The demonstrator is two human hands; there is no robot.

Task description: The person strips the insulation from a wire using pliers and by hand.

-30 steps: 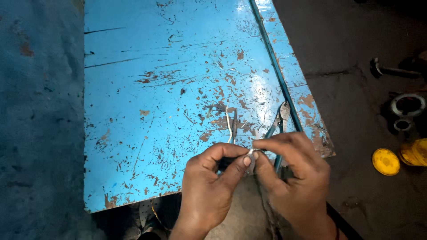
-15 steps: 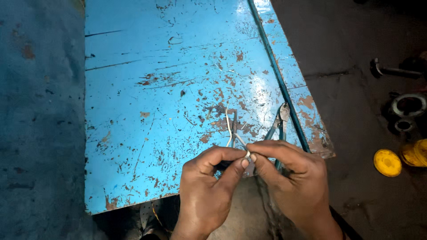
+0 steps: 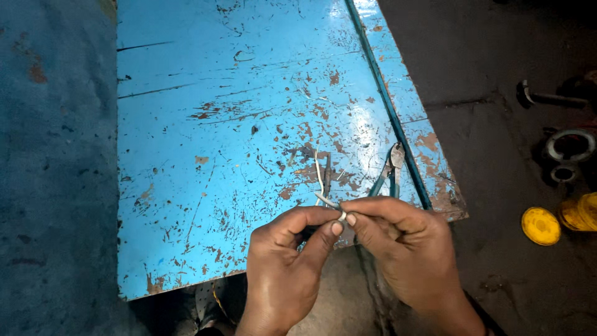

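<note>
far left of the frame is just a dark blue-grey rough surface, grainy like concrete or old felt, hard to say which. next to it sits the blue metal sheet, flat, painted bright blue with rust-brown chips and scratches all over, worst toward its lower right. its top edge runs out of the frame.

bottom centre, the left hand comes up from the lower edge, wrist cut off, thumb and forefinger pinched narrow on a small pale wire piece. the wire is thin and whitish, with two short strands sticking up above the fingertips over the sheet; one looks darker, and i can't make out whether it's bare metal or sleeved. the bit between the fingertips is mostly hidden.

the right hand meets it from the lower right, fingers also closed tight on the same wire piece, fingertips of both hands touching. behind its knuckles lie pliers with teal handles and a grey metal nose, handles partly hidden by that hand, resting by the sheet's raised blue edge strip.

right of the sheet is a dark grimy floor. at the right edge are a metal ring, a round yellow lid and a yellow thing cut off by the frame.
</note>
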